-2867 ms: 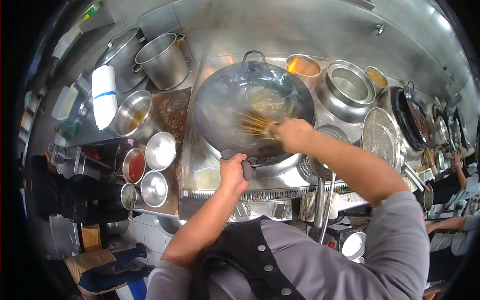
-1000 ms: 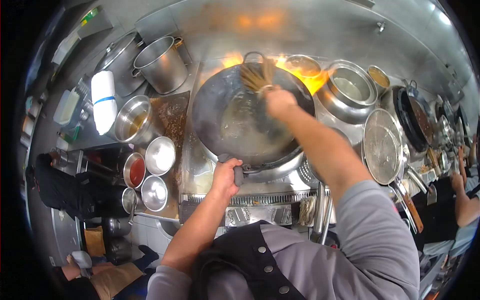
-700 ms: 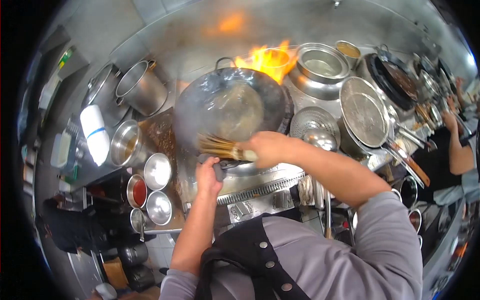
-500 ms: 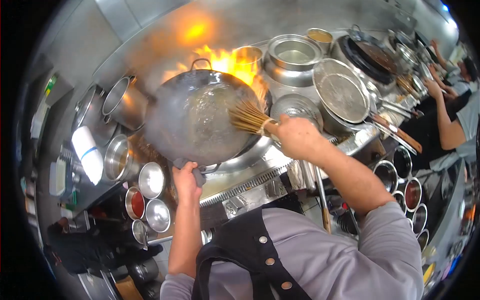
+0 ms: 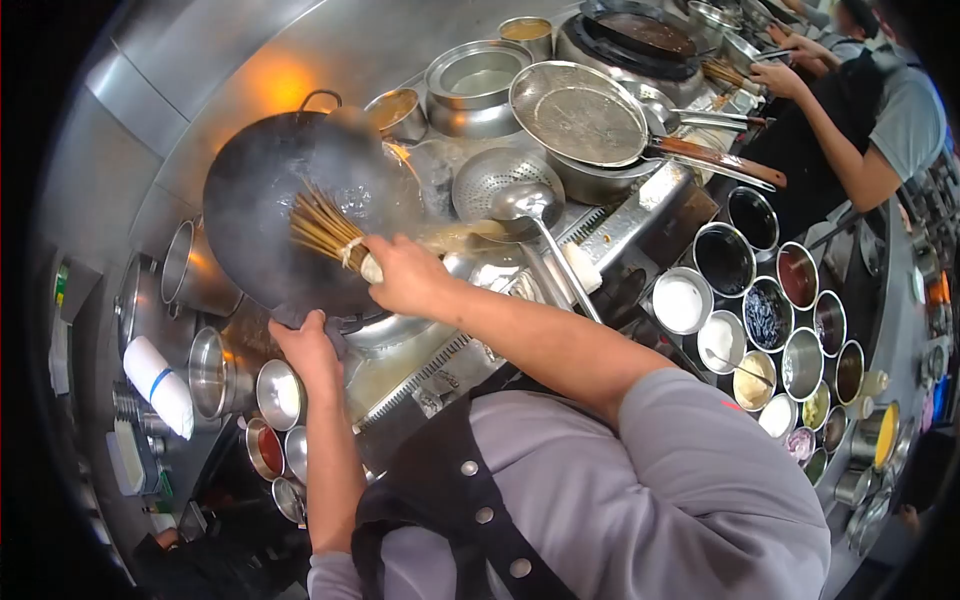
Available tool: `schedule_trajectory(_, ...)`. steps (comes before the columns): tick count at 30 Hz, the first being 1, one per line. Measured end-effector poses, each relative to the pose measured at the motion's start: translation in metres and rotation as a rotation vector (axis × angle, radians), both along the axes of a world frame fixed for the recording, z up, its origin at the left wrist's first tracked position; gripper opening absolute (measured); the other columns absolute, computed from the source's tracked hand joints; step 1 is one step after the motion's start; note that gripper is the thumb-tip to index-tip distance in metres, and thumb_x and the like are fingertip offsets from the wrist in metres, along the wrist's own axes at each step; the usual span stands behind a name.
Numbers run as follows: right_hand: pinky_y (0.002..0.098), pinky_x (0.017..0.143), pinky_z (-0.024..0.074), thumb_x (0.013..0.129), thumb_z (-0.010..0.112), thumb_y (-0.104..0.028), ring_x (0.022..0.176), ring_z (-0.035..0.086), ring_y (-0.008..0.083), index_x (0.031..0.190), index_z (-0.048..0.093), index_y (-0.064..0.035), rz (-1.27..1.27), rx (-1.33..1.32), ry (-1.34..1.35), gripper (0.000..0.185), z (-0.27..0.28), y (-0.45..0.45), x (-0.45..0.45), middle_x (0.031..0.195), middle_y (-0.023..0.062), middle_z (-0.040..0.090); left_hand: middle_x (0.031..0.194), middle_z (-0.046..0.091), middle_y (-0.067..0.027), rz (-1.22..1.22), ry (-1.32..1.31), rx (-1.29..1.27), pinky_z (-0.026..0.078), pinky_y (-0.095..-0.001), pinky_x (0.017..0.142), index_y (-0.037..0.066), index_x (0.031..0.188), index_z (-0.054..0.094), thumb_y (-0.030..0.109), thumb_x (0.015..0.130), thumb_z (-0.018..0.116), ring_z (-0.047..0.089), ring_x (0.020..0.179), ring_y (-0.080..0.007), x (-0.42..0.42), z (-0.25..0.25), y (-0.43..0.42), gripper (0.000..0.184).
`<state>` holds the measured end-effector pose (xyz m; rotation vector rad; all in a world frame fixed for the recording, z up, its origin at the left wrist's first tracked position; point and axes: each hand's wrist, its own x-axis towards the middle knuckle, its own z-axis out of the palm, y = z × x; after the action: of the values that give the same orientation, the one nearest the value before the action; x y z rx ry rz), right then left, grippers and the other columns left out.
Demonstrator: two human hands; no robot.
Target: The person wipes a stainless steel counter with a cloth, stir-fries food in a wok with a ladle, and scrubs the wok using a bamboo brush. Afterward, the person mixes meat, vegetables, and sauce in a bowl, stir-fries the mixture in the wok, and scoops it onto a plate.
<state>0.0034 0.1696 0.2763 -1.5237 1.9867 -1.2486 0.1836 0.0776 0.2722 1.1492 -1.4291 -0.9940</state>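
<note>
Black wok sits ahead of both hands, steam blurring its inside. Left hand grips a grey cloth at its near edge. Right hand wraps round a bamboo brush, bristles over the wok; contact unclear. 1 ladle overlaps a perforated skimmer, to the right.

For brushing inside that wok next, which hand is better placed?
Probably the right hand: it grips the brush, whose bristles point into the wok. The left hand holds a grey cloth at the wok's near side.
</note>
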Motion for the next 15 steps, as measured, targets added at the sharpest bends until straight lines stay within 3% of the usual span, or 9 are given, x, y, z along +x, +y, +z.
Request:
schedule_trajectory(3,0.0492,0.090,0.0522,0.073,0.072,-0.015,0.102,0.063,0.0464,0.132,0.052,-0.0037,-0.082,-0.032,-0.138,0.063,-0.020,-0.022,0.003,0.112,0.0280,0.062,0.122,0.055,-0.0166,0.022,-0.213,-0.214,0.046,-0.0363,0.097,-0.007,0.136,0.039,-0.002,0.080,0.063,0.057,0.108,-0.0263,0.006,-0.018,0.006,0.061)
schedule_trajectory(5,0.0443,0.088,0.0525,0.071,0.078,-0.020,0.103,0.066,0.0370,0.141,0.047,-0.0050,-0.195,-0.072,-0.295,0.078,-0.031,-0.026,0.006,0.115,0.0243,0.064,0.127,0.053,-0.0190,-0.011,-0.223,-0.312,0.044,-0.0383,0.100,-0.007,0.140,0.034,0.000,0.082,0.063,0.055,0.113,-0.0287,0.009,-0.029,0.020,0.065)
schedule_trajectory(6,0.0443,0.088,0.0525,0.071,0.078,-0.020,0.103,0.066,0.0370,0.141,0.047,-0.0050,-0.199,-0.065,-0.291,0.078,-0.036,-0.022,0.006,0.115,0.0243,0.064,0.132,0.051,-0.0214,-0.038,-0.232,-0.411,0.042,-0.0403,0.103,-0.007,0.145,0.030,0.001,0.084,0.063,0.054,0.118,-0.0312,0.012,-0.035,0.027,0.071)
schedule_trajectory(8,0.0384,0.089,0.0537,0.070,0.080,-0.021,0.100,0.068,0.0346,0.147,0.041,-0.0027,-0.157,-0.178,-0.681,0.088,-0.046,-0.007,0.009,0.117,0.0244,0.066,0.134,0.049,-0.0244,-0.037,-0.344,-0.466,0.040,-0.0419,0.105,-0.008,0.147,0.026,0.004,0.085,0.065,0.052,0.121,-0.0339,0.026,-0.061,0.031,0.074)
schedule_trajectory(10,0.0362,0.089,0.0530,0.071,0.080,-0.020,0.100,0.067,0.0309,0.149,0.040,-0.0024,-0.166,-0.224,-0.687,0.090,-0.062,0.012,0.017,0.118,0.0235,0.066,0.136,0.047,-0.0317,-0.020,-0.591,-0.481,0.038,-0.0448,0.108,-0.011,0.147,0.022,0.013,0.087,0.069,0.049,0.125,-0.0423,0.039,-0.073,0.044,0.080)
schedule_trajectory(12,0.0339,0.089,0.0522,0.071,0.080,-0.020,0.100,0.067,0.0272,0.150,0.038,-0.0021,-0.174,-0.279,-0.692,0.092,-0.079,0.032,0.021,0.118,0.0226,0.067,0.135,0.047,-0.0325,-0.044,-0.562,-0.459,0.038,-0.0453,0.108,-0.012,0.146,0.022,0.016,0.088,0.070,0.050,0.124,-0.0437,0.057,-0.123,0.038,0.080)
schedule_trajectory(14,0.0291,0.092,0.0488,0.076,0.079,-0.013,0.105,0.061,0.0175,0.153,0.034,-0.0006,-0.086,-0.360,-0.713,0.090,-0.091,0.048,0.020,0.119,0.0125,0.064,0.134,0.048,-0.0325,-0.028,-0.658,-0.415,0.039,-0.0465,0.107,-0.014,0.144,0.023,0.021,0.089,0.071,0.051,0.122,-0.0448,0.068,-0.144,0.040,0.080)
schedule_trajectory(15,0.0291,0.092,0.0488,0.076,0.079,-0.013,0.105,0.061,0.0175,0.153,0.034,-0.0006,-0.086,-0.361,-0.713,0.090,-0.093,0.051,0.017,0.119,0.0125,0.064,0.134,0.048,-0.0325,-0.028,-0.659,-0.416,0.039,-0.0465,0.107,-0.014,0.144,0.023,0.021,0.089,0.071,0.051,0.122,-0.0448,0.078,-0.158,0.039,0.080)
